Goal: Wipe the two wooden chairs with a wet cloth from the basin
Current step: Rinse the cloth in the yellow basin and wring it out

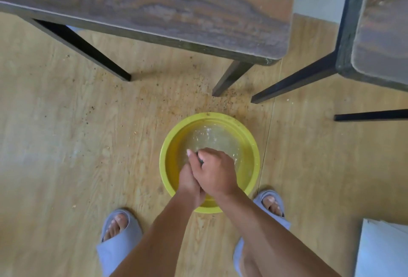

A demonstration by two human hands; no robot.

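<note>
A yellow basin [170, 144] with water stands on the floor between my feet. Both hands are over it, pressed together. My right hand [215, 172] lies on top and my left hand [187, 178] underneath. Between them shows a small dark bit of the cloth [200, 160], squeezed in both hands; the rest of it is hidden. One wooden chair seat [176, 5] with dark legs fills the top of the view. The second chair [379, 40] is at the top right, its seat shiny.
The light wooden floor [66, 144] has crumbs and specks around the chair legs [229, 80] just beyond the basin. My feet wear pale blue slippers [119, 234] on both sides of the basin. A white object [384, 250] lies at the bottom right.
</note>
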